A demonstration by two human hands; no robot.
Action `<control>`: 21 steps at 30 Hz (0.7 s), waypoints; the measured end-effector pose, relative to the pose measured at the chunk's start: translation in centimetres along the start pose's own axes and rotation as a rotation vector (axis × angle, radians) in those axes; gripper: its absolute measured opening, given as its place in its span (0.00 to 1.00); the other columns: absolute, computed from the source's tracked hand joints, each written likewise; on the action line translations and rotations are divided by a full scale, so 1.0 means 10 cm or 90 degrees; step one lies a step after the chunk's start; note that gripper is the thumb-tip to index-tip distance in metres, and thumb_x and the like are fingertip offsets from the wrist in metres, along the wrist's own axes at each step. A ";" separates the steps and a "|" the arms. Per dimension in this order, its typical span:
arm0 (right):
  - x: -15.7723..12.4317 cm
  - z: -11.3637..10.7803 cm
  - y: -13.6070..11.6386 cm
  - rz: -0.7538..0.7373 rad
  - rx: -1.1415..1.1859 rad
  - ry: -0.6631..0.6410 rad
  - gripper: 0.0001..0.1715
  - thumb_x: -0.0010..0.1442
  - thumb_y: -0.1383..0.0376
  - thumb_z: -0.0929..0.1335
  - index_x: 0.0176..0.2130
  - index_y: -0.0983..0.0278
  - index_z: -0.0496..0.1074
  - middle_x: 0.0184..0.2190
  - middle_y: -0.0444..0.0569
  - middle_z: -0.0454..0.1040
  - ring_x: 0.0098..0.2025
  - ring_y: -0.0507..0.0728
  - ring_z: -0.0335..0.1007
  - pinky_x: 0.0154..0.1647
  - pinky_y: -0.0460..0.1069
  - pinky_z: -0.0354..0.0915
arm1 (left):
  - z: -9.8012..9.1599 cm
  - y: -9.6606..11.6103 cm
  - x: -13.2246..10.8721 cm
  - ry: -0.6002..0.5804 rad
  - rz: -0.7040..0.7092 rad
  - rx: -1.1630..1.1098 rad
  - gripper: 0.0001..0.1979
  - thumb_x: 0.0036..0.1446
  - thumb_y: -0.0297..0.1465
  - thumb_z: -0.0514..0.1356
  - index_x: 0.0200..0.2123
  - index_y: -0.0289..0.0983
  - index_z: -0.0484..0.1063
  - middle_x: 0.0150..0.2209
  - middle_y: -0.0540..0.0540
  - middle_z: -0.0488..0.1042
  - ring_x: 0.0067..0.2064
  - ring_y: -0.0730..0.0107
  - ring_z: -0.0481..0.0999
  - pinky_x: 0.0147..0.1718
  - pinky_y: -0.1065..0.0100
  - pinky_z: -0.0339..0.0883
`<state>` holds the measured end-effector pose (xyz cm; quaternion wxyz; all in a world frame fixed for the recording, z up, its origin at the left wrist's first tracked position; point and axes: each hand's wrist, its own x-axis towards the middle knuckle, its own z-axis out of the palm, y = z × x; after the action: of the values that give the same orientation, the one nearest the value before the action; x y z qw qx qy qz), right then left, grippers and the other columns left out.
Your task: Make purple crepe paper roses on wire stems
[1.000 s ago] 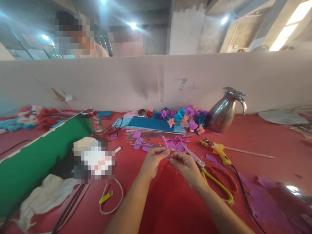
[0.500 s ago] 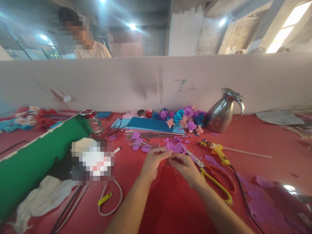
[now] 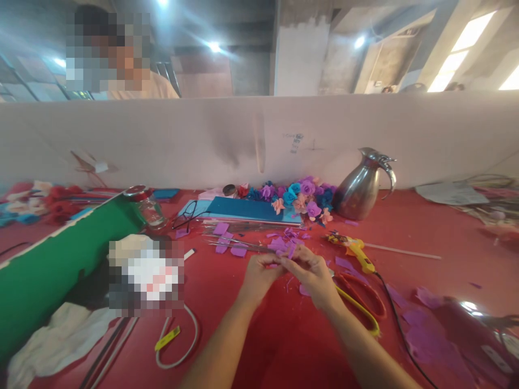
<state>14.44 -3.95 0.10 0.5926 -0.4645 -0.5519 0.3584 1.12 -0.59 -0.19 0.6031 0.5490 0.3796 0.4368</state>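
Observation:
My left hand [image 3: 261, 274] and my right hand [image 3: 311, 274] meet fingertip to fingertip above the table, both closed on a small piece of purple crepe paper [image 3: 290, 252]. Fingers cover much of that piece. Just beyond them lie purple paper scraps [image 3: 221, 228] and some thin wires [image 3: 233, 243]. Scissors with red and yellow handles [image 3: 375, 324] rest by my right hand, which hides their blades. Farther right is a yellow glue gun [image 3: 362, 257] with a glue stick protruding from its back.
Paper flowers [image 3: 307, 188] sit before a pale partition [image 3: 182, 140], beside a steel jug [image 3: 359, 186]. Blue sheets [image 3: 247, 207], a glass jar [image 3: 152, 210] and a green board [image 3: 73, 259] stand left. Larger purple paper [image 3: 430, 329] lies right. A person [image 3: 162, 86] is beyond the partition.
My right hand has turned and its fingers have come up over the purple paper, which no longer stands upright. The scissor blades are now covered. The whole view has shifted slightly.

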 end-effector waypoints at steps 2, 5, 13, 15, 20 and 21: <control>0.00 0.02 0.00 -0.020 -0.038 0.018 0.08 0.53 0.59 0.70 0.28 0.61 0.77 0.32 0.48 0.75 0.38 0.58 0.70 0.43 0.53 0.65 | 0.01 0.00 -0.01 -0.010 0.012 0.024 0.07 0.42 0.34 0.67 0.24 0.36 0.79 0.24 0.50 0.76 0.32 0.67 0.72 0.37 0.67 0.62; -0.01 0.05 -0.01 -0.041 -0.061 0.044 0.05 0.51 0.61 0.72 0.28 0.60 0.79 0.33 0.49 0.76 0.38 0.58 0.72 0.43 0.53 0.66 | 0.01 0.00 -0.02 -0.020 0.029 0.023 0.07 0.43 0.34 0.66 0.23 0.36 0.79 0.24 0.49 0.75 0.30 0.68 0.71 0.35 0.68 0.62; -0.05 0.07 -0.02 -0.120 -0.082 0.083 0.03 0.50 0.65 0.73 0.26 0.57 0.79 0.30 0.47 0.77 0.35 0.57 0.73 0.39 0.52 0.67 | 0.00 0.01 -0.01 0.003 0.055 -0.007 0.05 0.40 0.33 0.67 0.20 0.37 0.78 0.25 0.47 0.74 0.30 0.68 0.71 0.32 0.69 0.63; -0.05 0.07 -0.04 -0.114 -0.074 0.075 0.02 0.50 0.65 0.73 0.27 0.57 0.79 0.30 0.47 0.78 0.35 0.57 0.73 0.39 0.52 0.67 | 0.00 -0.01 -0.01 0.008 0.068 0.000 0.05 0.40 0.33 0.67 0.20 0.37 0.78 0.24 0.48 0.74 0.30 0.68 0.70 0.31 0.69 0.63; -0.05 0.08 -0.07 -0.114 -0.068 0.084 0.04 0.50 0.64 0.73 0.31 0.58 0.78 0.30 0.47 0.77 0.35 0.57 0.73 0.39 0.51 0.67 | -0.02 0.00 0.00 0.010 0.102 0.004 0.05 0.42 0.32 0.67 0.20 0.38 0.78 0.24 0.48 0.74 0.31 0.68 0.71 0.35 0.67 0.65; -0.05 0.08 -0.06 -0.121 -0.069 0.093 0.01 0.50 0.64 0.73 0.29 0.58 0.78 0.30 0.47 0.77 0.35 0.57 0.73 0.39 0.51 0.67 | -0.01 0.01 0.00 0.014 0.104 0.008 0.05 0.41 0.32 0.67 0.19 0.38 0.78 0.24 0.49 0.73 0.31 0.68 0.71 0.34 0.68 0.65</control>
<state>13.52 -4.47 0.50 0.6366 -0.4660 -0.5676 0.2355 0.95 -0.58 -0.07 0.5577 0.5769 0.3433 0.4881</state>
